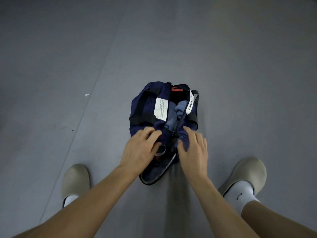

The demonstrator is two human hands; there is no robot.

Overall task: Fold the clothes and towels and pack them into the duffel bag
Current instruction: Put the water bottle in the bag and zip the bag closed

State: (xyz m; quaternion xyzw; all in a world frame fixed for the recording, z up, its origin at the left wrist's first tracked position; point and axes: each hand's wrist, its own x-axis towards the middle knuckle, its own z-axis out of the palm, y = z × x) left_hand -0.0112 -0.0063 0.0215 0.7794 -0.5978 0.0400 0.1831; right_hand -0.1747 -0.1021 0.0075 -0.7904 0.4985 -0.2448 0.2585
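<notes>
The navy duffel bag (pixel 145 107) sits unzipped mid-view on the grey floor (pixel 103 48), blue clothes (pixel 172 114) inside, my left hand (pixel 140 150) at its 7 o'clock and right hand (pixel 193 152) at its 5 o'clock pressing its fabric with loosely spread fingers, gripping nothing.

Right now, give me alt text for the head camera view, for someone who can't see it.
A person's left hand and right hand rest on the near end of an open navy duffel bag on a grey floor. Blue clothes show through its unzipped top. A beige shoe stands at each side.
</notes>
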